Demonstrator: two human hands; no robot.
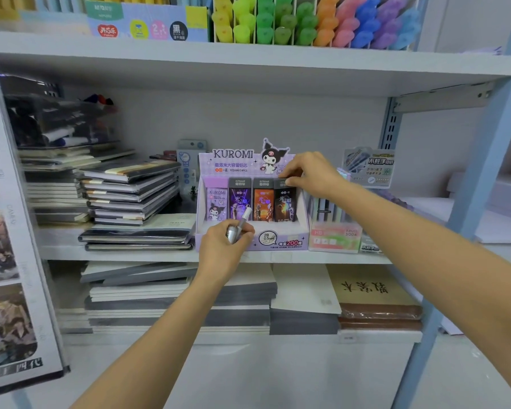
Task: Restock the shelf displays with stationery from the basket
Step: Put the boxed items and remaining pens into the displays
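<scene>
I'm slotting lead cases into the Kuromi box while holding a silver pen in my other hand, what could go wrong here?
1. The right hand pinches only the top of the black case, so the case may slip or tip against the orange case beside it.
2. The left hand grips a silver pen just in front of the Kuromi box; its tip could knock the standing cases.

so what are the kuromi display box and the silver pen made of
Kuromi display box: printed cardboard by the look, folded flaps and a die-cut header. Silver pen in the left hand: glossy silver with bright highlights, metal or metallised plastic, cannot tell which.
</scene>
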